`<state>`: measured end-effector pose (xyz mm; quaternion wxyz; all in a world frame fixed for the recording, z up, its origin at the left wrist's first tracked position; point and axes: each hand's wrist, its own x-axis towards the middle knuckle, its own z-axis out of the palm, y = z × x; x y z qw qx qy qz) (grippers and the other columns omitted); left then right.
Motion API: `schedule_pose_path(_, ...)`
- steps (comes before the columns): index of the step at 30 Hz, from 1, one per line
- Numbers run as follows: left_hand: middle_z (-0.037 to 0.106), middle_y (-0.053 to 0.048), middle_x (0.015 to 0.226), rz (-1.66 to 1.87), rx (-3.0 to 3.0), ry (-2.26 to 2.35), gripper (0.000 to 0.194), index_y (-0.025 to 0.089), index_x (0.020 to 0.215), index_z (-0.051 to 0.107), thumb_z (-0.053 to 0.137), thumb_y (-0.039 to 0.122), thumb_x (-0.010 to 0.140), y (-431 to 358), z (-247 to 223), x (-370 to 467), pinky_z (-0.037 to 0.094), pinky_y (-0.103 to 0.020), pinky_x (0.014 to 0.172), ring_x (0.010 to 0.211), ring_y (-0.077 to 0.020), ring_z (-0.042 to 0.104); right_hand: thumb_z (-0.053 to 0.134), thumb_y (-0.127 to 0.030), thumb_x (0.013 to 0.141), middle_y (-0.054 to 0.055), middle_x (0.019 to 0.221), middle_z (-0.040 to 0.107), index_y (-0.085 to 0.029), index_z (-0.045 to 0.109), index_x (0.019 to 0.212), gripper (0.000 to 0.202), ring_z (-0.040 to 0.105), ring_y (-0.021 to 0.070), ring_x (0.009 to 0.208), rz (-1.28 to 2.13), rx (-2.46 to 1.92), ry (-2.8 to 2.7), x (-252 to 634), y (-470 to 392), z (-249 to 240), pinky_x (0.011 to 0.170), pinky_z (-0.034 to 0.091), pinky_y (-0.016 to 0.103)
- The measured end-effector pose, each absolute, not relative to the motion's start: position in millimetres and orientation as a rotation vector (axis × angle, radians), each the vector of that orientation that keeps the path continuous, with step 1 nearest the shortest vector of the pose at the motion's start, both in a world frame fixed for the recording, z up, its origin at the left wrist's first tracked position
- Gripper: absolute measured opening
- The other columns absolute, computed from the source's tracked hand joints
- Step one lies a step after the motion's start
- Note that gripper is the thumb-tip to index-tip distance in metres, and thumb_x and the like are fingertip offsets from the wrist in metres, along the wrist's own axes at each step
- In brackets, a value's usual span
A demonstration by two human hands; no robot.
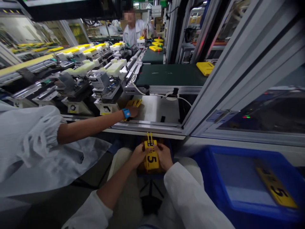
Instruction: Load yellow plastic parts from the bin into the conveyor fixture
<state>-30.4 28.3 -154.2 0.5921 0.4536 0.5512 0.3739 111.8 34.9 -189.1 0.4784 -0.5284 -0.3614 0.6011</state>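
Low in front of me, over my lap, I hold a yellow block-shaped case marked with a black 5, two thin yellow prongs at its far end. My left hand closes on its left edge, thumb on the face. On the opposite edge my right hand grips it with bent fingers. Beneath it, more yellow pieces partly show in a dark container, mostly hidden. A similar yellow case with a 5 lies in the blue bin to my right.
A co-worker's arm with a blue wristband reaches from the left onto yellow pieces on the bench. Beyond are a green conveyor belt carrying a yellow case, fixtures at left, and a metal frame post at right. Another person stands far back.
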Motion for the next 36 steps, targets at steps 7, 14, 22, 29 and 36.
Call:
schedule_pose_path(7,0.070,-0.009,0.102,0.883,1.026,1.279,0.043,0.016,0.111,0.055,0.065,0.043,0.079,29.5,-161.9,-25.7,0.053,-0.030,0.073,0.087,-0.0209,0.067,0.046,-0.050,0.086,0.013,0.108,0.068,-0.015,0.062,0.109,0.044,0.064,0.0228,0.095,0.994,-1.606,-0.979,122.6,36.9,-197.3,0.082,0.051,0.033)
schedule_pose_path(14,0.071,-0.006,0.093,0.744,1.187,1.416,0.037,0.017,0.106,0.060,0.059,0.045,0.081,29.3,-166.9,-30.2,0.050,-0.026,0.065,0.081,-0.0204,0.066,0.053,-0.038,0.085,0.007,0.094,0.071,-0.019,0.066,0.096,0.025,0.064,0.0199,0.087,0.974,-1.367,-1.460,139.2,42.0,-181.5,0.080,0.049,0.031)
schedule_pose_path(22,0.069,-0.008,0.097,0.778,1.095,1.311,0.047,0.015,0.111,0.058,0.063,0.048,0.078,28.6,-169.1,-30.0,0.050,-0.028,0.070,0.085,-0.0208,0.066,0.054,-0.030,0.084,0.007,0.097,0.070,-0.020,0.070,0.091,0.020,0.063,0.0206,0.093,0.963,-1.306,-1.607,140.0,41.2,-177.7,0.087,0.047,0.033)
schedule_pose_path(29,0.067,-0.008,0.101,0.907,1.060,1.208,0.047,0.016,0.112,0.057,0.066,0.046,0.077,26.4,-167.1,-24.6,0.050,-0.030,0.076,0.087,-0.0198,0.064,0.058,-0.051,0.079,0.007,0.096,0.068,-0.020,0.060,0.102,0.039,0.064,0.0210,0.087,1.500,-1.218,-0.949,120.7,37.3,-191.6,0.077,0.051,0.035)
schedule_pose_path(36,0.064,-0.001,0.084,1.118,0.749,1.231,0.045,0.018,0.093,0.055,0.063,0.059,0.077,18.2,-178.1,-8.4,0.048,-0.024,0.070,0.077,-0.0142,0.061,0.051,-0.053,0.085,0.005,0.095,0.068,-0.019,0.060,0.100,0.038,0.061,0.0179,0.087,1.399,-1.216,-1.101,102.1,23.4,-194.0,0.080,0.047,0.030)
